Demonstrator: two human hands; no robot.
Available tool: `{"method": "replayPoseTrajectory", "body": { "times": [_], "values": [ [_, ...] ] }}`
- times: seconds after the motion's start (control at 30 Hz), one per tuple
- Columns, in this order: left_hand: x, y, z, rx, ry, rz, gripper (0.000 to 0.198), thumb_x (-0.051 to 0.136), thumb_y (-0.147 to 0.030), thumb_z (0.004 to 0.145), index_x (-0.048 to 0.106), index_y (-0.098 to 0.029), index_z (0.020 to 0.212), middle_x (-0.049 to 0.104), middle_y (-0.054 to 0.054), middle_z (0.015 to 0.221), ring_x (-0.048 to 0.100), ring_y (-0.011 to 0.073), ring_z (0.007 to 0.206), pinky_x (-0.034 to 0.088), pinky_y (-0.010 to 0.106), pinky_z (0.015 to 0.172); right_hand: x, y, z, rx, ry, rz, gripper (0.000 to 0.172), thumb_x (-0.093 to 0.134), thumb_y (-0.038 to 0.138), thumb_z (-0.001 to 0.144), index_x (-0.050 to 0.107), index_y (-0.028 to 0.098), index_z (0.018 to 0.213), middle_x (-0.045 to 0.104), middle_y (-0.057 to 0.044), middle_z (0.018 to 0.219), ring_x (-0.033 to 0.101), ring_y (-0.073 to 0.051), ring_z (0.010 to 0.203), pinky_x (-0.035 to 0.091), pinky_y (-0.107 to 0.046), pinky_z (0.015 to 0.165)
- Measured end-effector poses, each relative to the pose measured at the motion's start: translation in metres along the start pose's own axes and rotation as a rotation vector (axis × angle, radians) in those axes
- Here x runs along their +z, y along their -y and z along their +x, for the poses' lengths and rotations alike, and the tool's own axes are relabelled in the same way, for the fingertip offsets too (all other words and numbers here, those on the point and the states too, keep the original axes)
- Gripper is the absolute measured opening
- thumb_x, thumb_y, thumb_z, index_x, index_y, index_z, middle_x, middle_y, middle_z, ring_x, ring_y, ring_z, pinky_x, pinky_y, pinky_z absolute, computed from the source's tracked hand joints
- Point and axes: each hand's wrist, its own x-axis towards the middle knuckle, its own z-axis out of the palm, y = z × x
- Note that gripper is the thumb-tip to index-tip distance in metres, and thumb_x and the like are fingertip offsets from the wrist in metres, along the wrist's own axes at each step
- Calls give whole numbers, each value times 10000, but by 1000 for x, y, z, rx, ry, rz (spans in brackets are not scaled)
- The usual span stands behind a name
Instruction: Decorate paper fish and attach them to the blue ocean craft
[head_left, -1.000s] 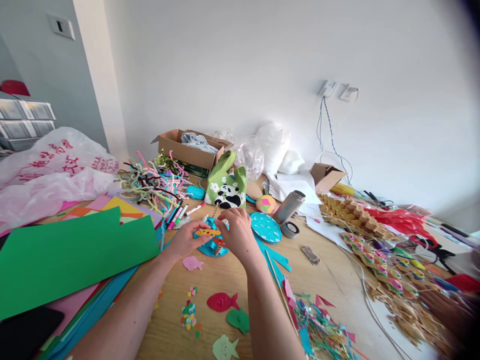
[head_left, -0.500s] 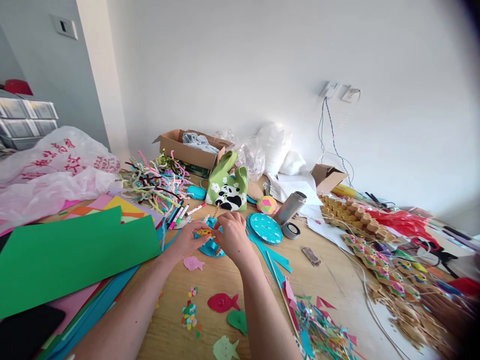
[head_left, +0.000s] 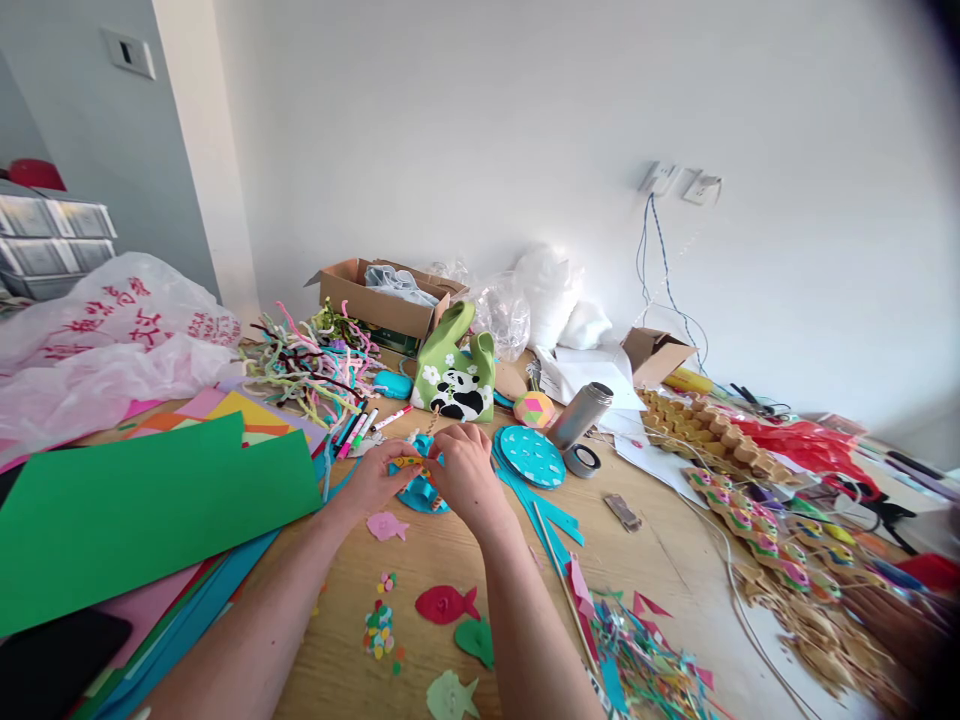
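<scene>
My left hand (head_left: 373, 478) and my right hand (head_left: 466, 470) meet over a blue round craft piece (head_left: 417, 494) on the wooden table (head_left: 675, 560). Between their fingertips they pinch a small yellow and orange decorated piece (head_left: 409, 462) just above the blue one. Both hands have curled, closed fingers. A pink felt fish (head_left: 386, 526) lies just in front of my left hand. A second blue disc with white dots (head_left: 531, 456) lies to the right of my right hand.
Green and coloured sheets (head_left: 142, 510) lie at left. Pipe cleaners (head_left: 315, 365), markers (head_left: 356, 428), a panda bag (head_left: 454, 375), a metal flask (head_left: 579, 414) and tape roll (head_left: 580, 460) stand behind. Felt fish (head_left: 446, 604) and scraps (head_left: 645, 660) lie near; wooden pieces (head_left: 757, 520) at right.
Both hands have moved slightly down and closer together over the blue piece; the yellow piece is more hidden by my fingers now. The view shifted a little.
</scene>
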Motion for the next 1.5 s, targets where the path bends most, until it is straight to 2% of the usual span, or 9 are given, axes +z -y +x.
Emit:
{"method": "replayPoseTrajectory", "body": {
  "times": [0.4,0.97,1.5],
  "values": [
    [-1,0,0,-26,11,-19,209,671,-395,756,698,-203,835,682,43,878,627,205,867,512,307,731,0,1,-1,-5,11,-23,63,647,159,828,695,196,814,690,-88,1007,519,-278,1087,341,-434,991],
    [-2,-1,2,-20,15,-22,192,669,-379,754,675,-197,814,684,46,876,630,225,931,513,337,795,1,1,-1,-16,8,-21,71,642,164,833,700,202,815,689,-89,993,522,-277,1083,345,-444,986],
    [-2,3,2,-7,12,-78,165,693,-335,749,665,-185,813,666,42,865,623,206,900,509,333,797,-1,2,-1,-9,21,-41,78,632,150,830,699,190,833,690,-92,1005,519,-284,1096,350,-440,985]
  ]
}}
